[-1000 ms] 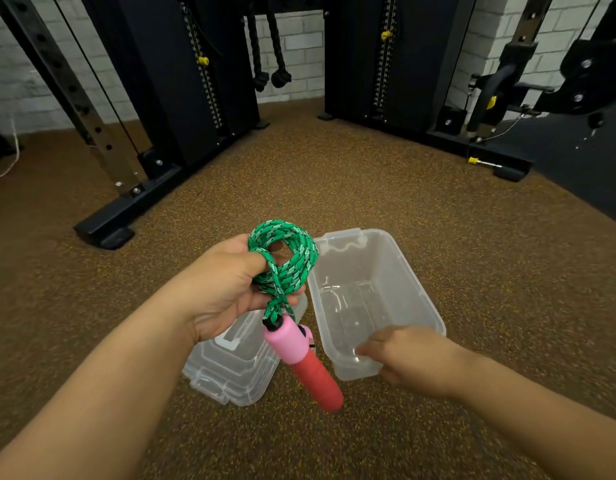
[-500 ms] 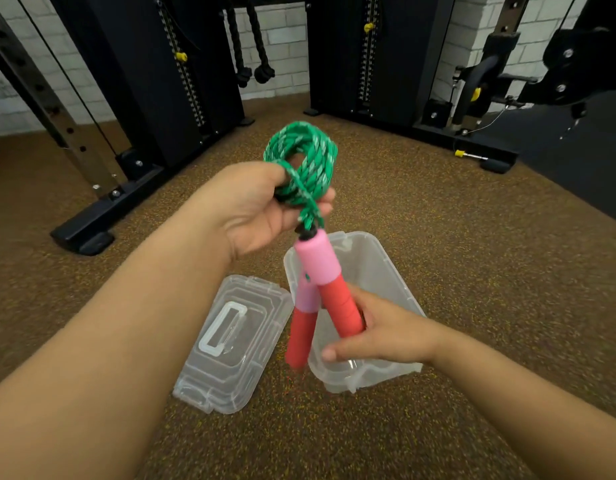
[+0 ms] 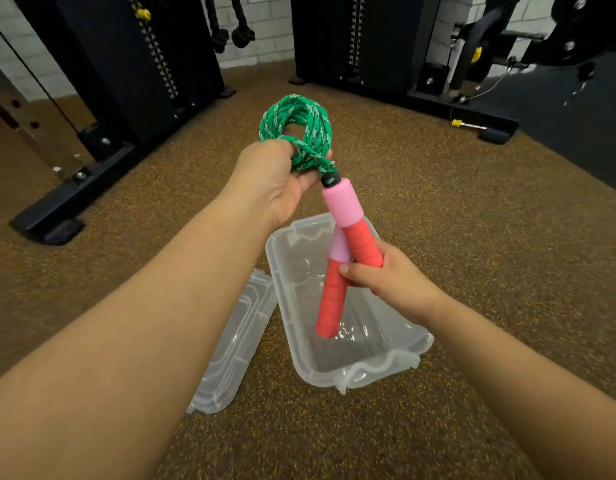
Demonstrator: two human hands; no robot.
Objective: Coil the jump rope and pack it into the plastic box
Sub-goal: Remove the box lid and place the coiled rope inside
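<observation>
The green braided jump rope [image 3: 296,124] is wound into a small coil. My left hand [image 3: 275,181] grips the coil's lower part, up above the far end of the box. Two pink-and-red foam handles [image 3: 351,233] hang down from it. My right hand [image 3: 389,278] holds both handles together over the open clear plastic box [image 3: 382,365], which sits on the floor. The lower handle's tip [image 3: 325,327] points down inside the box.
The clear lid [image 3: 237,348] lies on the brown speckled floor just left of the box, partly hidden by my left forearm. Black gym machine frames [image 3: 74,202] stand at the left and along the back. A yellow-tipped pin [image 3: 467,125] lies at the back right.
My right hand went from the box's near rim to grasping both handles. My left hand lifted the coil up and away, and the view shifted closer over the box.
</observation>
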